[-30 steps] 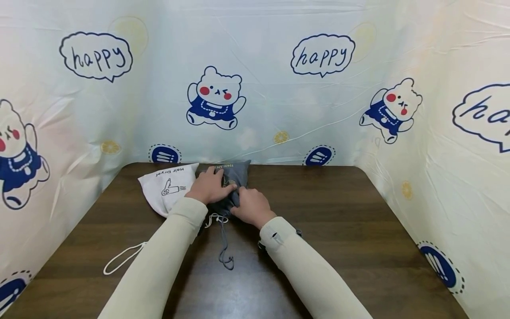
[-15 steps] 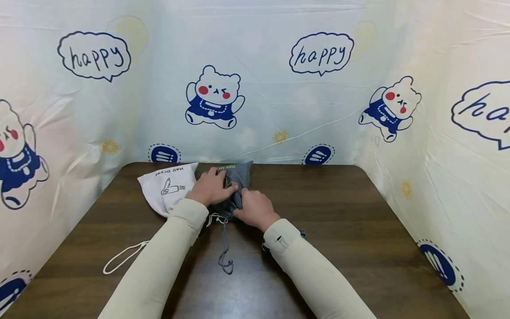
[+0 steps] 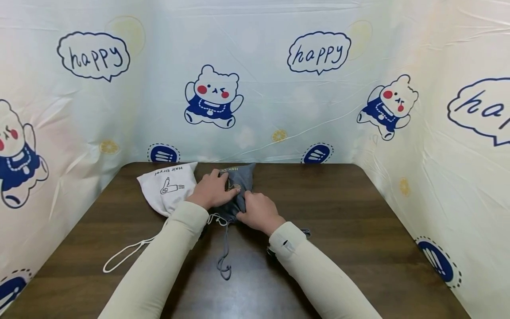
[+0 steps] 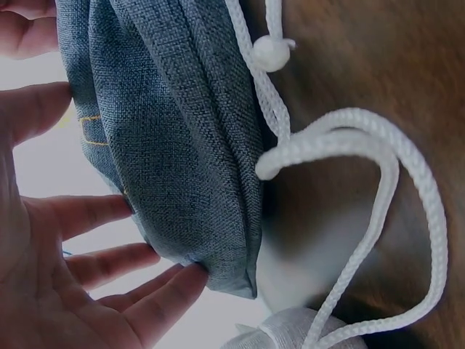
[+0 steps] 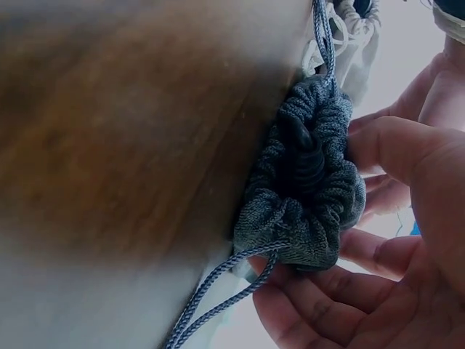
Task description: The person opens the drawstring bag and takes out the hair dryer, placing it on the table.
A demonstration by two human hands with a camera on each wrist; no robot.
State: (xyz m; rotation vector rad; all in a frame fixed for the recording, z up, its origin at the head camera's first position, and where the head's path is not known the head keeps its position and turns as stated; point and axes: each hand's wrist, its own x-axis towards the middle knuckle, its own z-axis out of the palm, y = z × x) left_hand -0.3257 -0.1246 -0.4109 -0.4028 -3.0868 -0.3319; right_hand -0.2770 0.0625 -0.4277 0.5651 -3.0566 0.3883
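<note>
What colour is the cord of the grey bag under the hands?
The cord is blue-grey, like the bag; the right wrist view shows it best.

I see my left hand (image 3: 210, 191) and right hand (image 3: 259, 212) resting on the grey drawstring bag (image 3: 238, 184) near the bench's (image 3: 358, 208) far edge, a white bag (image 3: 167, 188) just beside it.

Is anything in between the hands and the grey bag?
Nothing visible is. The left hand rests with straight fingers right on the grey bag, and the right hand grips its bunched neck. The white bag lies beside it, to the left, not between.
</note>
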